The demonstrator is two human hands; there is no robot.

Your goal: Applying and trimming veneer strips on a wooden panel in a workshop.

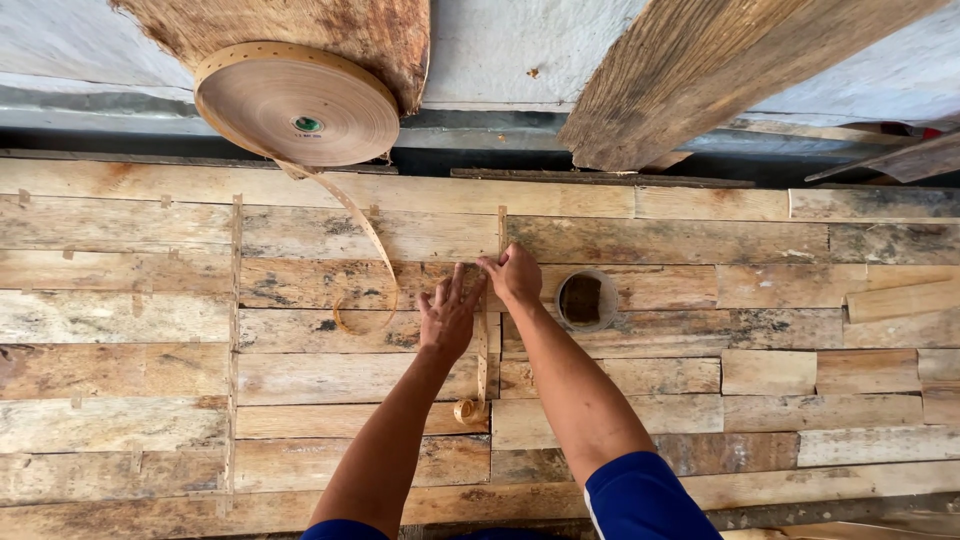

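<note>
Item: paper tape strip [483, 345], a narrow tan band lying lengthwise over a seam between veneer sheets [330, 385] on the table [120, 300].
Position: centre of the view, running from 12 o'clock to 6 o'clock; its near end curls into a small coil [468, 410].
Handling: judged very light, limp and easily creased or torn; best taken flat by the edges or pressed down with the fingertips, not pulled hard.
Appearance: pale brown, matt, thin, same colour as the roll.
Left hand [448, 318]: fingers spread, palm down, pressing beside the strip's upper part.
Right hand [514, 276]: fingers drawn together, pressing the strip's far end onto the wood; a true pinch cannot be told.
Supply: large tape roll [300, 105] at 11 o'clock, a loose tail [365, 240] looping down from it.
Nearby: round tin [585, 299] with a dark pad, at 3 o'clock of the right hand.
Surface: weathered patchwork veneer, stiff but thin.
</note>
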